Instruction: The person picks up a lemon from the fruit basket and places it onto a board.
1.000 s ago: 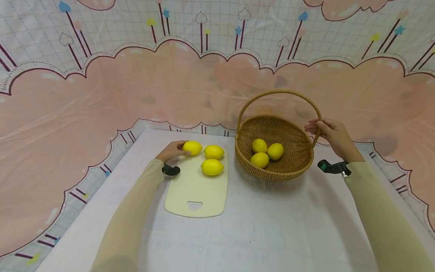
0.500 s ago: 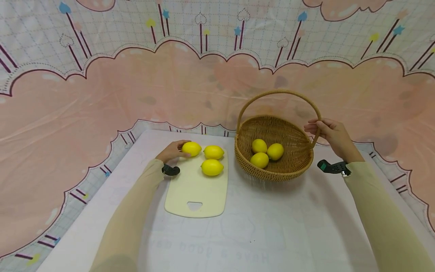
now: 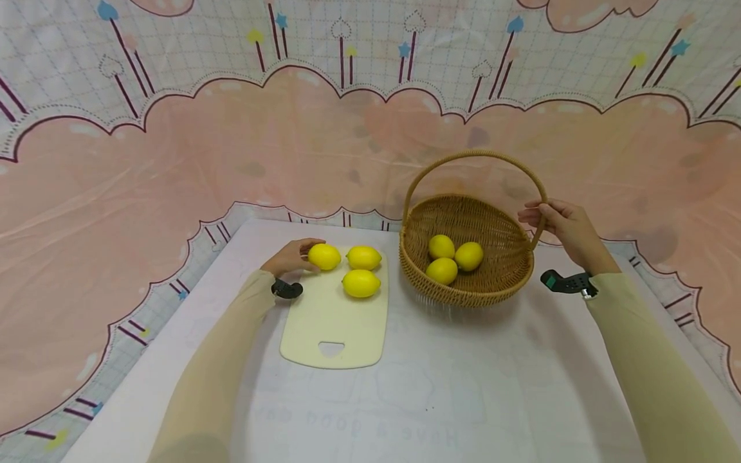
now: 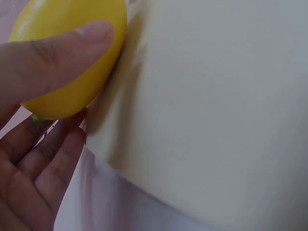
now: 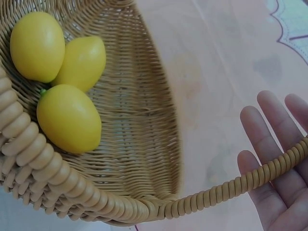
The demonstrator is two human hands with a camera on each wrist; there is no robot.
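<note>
At the cutting board's upper left, my left hand (image 3: 289,256) stays around a yellow lemon (image 3: 324,256). In the left wrist view its thumb (image 4: 72,55) lies across the lemon (image 4: 106,62), and the other fingers spread loosely behind and below. Two more lemons sit to the right on the cream cutting board (image 3: 332,321), one behind (image 3: 364,258) the other (image 3: 361,283). My right hand (image 3: 567,225) holds the wicker basket (image 3: 463,292) by its handle (image 5: 240,185), with the thumb in front and the fingers extended behind. Three lemons (image 5: 70,120) lie together inside the basket.
The white table (image 3: 440,392) extends in front of the board and basket. A peach patterned cloth (image 3: 260,154) hangs behind and along the sides. The basket's arched handle rises high above its rim, and a black band sits on each wrist.
The lemon at my left hand has shifted slightly left and nearer to me, and my left hand has drawn back a little. My right hand and the basket stay in place.
</note>
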